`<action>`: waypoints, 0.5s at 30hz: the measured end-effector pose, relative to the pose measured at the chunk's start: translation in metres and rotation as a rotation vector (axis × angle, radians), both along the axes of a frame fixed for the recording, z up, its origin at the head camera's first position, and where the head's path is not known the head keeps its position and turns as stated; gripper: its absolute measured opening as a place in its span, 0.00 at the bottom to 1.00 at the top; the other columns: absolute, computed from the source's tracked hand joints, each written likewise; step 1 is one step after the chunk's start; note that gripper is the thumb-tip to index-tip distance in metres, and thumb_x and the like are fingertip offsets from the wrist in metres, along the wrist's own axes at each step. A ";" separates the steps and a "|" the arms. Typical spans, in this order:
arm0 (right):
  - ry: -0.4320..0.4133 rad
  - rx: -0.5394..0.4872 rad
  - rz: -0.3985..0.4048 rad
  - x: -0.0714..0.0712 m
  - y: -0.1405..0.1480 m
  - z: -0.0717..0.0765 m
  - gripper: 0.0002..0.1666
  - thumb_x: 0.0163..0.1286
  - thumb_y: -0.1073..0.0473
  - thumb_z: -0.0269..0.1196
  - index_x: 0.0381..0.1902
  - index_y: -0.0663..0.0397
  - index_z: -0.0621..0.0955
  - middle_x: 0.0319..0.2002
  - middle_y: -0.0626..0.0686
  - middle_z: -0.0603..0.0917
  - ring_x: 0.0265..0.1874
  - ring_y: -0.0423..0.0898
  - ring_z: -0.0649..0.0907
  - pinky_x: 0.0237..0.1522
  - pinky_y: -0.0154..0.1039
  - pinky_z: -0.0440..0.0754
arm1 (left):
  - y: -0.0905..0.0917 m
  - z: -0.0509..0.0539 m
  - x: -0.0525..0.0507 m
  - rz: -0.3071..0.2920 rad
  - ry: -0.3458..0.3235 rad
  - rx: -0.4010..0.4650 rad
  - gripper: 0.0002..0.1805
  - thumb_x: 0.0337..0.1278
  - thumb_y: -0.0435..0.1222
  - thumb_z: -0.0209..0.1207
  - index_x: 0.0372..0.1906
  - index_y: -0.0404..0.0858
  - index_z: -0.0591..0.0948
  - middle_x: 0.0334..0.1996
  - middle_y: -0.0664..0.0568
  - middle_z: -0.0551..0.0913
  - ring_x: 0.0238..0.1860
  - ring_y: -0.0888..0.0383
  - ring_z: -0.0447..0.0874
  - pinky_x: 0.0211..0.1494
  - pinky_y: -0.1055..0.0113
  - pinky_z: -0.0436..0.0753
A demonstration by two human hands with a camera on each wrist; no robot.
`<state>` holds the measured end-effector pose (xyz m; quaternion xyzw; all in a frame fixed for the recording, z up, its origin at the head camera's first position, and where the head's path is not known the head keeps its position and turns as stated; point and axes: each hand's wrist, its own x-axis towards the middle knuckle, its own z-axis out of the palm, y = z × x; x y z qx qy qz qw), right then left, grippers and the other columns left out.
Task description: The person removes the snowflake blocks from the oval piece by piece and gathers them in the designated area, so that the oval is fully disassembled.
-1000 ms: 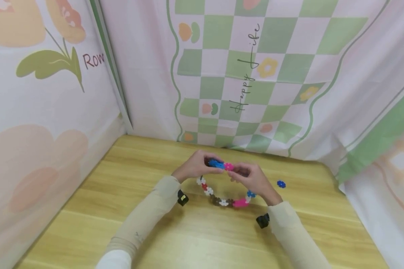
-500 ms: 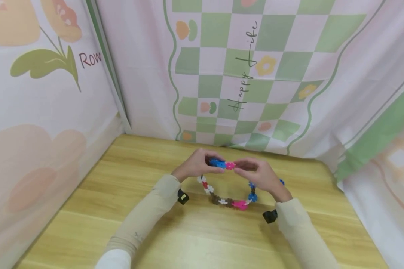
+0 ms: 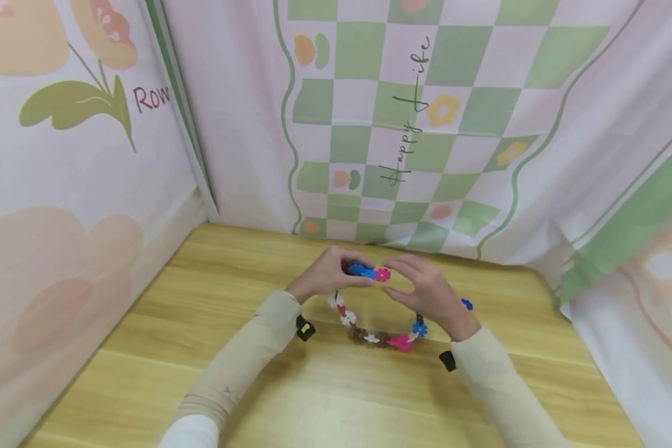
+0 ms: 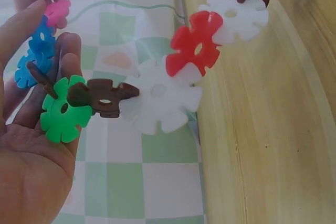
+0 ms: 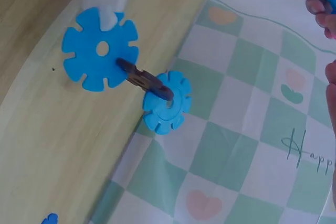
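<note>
My left hand (image 3: 330, 274) holds one end of a chain of interlocking plastic snowflake discs, with its blue discs (image 3: 361, 271) between thumb and fingers. A pink disc (image 3: 382, 274) tips that end. In the left wrist view a green disc (image 4: 65, 109) lies by the palm, followed by brown, white and red discs (image 4: 195, 44). My right hand (image 3: 431, 289) is just right of the pink disc, thumb and fingers spread apart, gripping nothing. The chain hangs in a curve toward me; its other end, a blue disc (image 5: 168, 102) joined to a brown one (image 5: 144, 81), hangs free near my right hand.
A loose blue disc (image 3: 467, 304) lies on the wooden table (image 3: 336, 398) to the right of my right hand. A checked green-and-white curtain (image 3: 403, 137) hangs behind the table's far edge. Black wrist devices (image 3: 305, 328) sit under both forearms.
My right hand first pinches near the pink disc, then draws right and spreads its fingers away from it. The chain's free end shifts slightly; my left hand keeps its hold.
</note>
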<state>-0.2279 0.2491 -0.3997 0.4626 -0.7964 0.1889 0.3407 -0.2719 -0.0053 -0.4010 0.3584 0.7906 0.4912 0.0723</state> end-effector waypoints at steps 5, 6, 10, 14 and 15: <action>0.068 0.021 -0.012 -0.003 -0.004 -0.004 0.34 0.44 0.67 0.85 0.51 0.68 0.86 0.48 0.61 0.89 0.46 0.55 0.89 0.50 0.47 0.91 | 0.000 -0.001 -0.001 0.004 -0.017 0.007 0.17 0.63 0.44 0.74 0.52 0.41 0.90 0.41 0.51 0.92 0.33 0.62 0.85 0.38 0.72 0.85; 0.075 0.023 -0.018 -0.003 -0.005 -0.004 0.34 0.44 0.68 0.85 0.51 0.67 0.86 0.47 0.61 0.89 0.46 0.55 0.89 0.49 0.47 0.91 | 0.000 -0.001 -0.002 0.003 -0.019 0.009 0.17 0.63 0.44 0.74 0.52 0.41 0.90 0.41 0.51 0.92 0.32 0.62 0.85 0.37 0.72 0.85; 0.081 0.030 -0.032 -0.002 -0.007 -0.004 0.31 0.45 0.69 0.84 0.50 0.67 0.86 0.46 0.60 0.89 0.45 0.55 0.89 0.48 0.46 0.91 | 0.001 -0.001 -0.002 -0.001 -0.017 0.013 0.17 0.63 0.44 0.74 0.51 0.40 0.90 0.39 0.51 0.92 0.31 0.63 0.83 0.36 0.73 0.83; 0.078 0.052 -0.039 -0.001 -0.008 -0.001 0.26 0.49 0.69 0.83 0.47 0.66 0.87 0.45 0.60 0.89 0.44 0.54 0.90 0.48 0.44 0.91 | 0.000 -0.001 -0.002 -0.007 -0.017 0.021 0.16 0.63 0.44 0.74 0.51 0.40 0.90 0.39 0.51 0.92 0.31 0.63 0.84 0.37 0.73 0.84; 0.080 0.058 -0.040 -0.001 -0.008 -0.001 0.25 0.50 0.69 0.82 0.47 0.66 0.87 0.45 0.60 0.89 0.44 0.54 0.90 0.48 0.44 0.92 | 0.000 -0.001 -0.002 -0.009 -0.019 0.024 0.16 0.63 0.44 0.74 0.50 0.40 0.90 0.39 0.51 0.92 0.31 0.63 0.84 0.37 0.73 0.84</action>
